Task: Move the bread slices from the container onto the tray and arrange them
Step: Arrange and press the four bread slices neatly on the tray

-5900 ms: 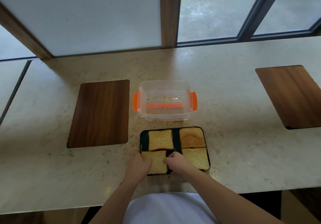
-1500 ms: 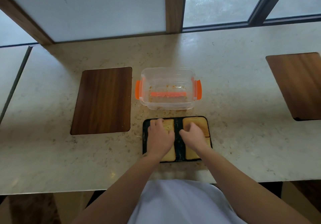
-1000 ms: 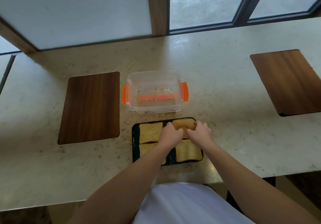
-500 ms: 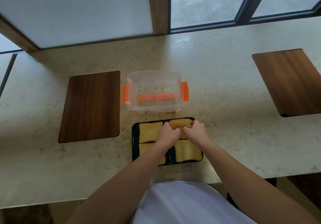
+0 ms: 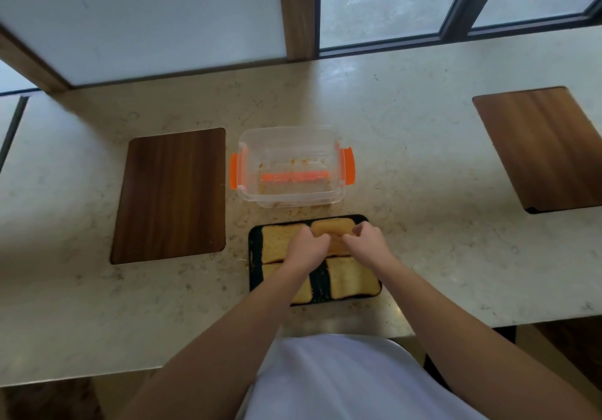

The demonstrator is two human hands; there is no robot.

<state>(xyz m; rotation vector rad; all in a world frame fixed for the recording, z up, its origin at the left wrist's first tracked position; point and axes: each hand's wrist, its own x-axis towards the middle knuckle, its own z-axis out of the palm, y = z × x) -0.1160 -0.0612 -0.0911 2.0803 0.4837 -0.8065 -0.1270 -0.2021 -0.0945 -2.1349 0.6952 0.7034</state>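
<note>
Four slices (image 5: 282,243) lie on the tray (image 5: 255,258); the container (image 5: 290,167) beyond holds only crumbs. Both hands — left (image 5: 308,250), right (image 5: 366,240) — have shifted from the left slices and now pinch the far-right slice (image 5: 332,226), so only arranging remains.
</note>
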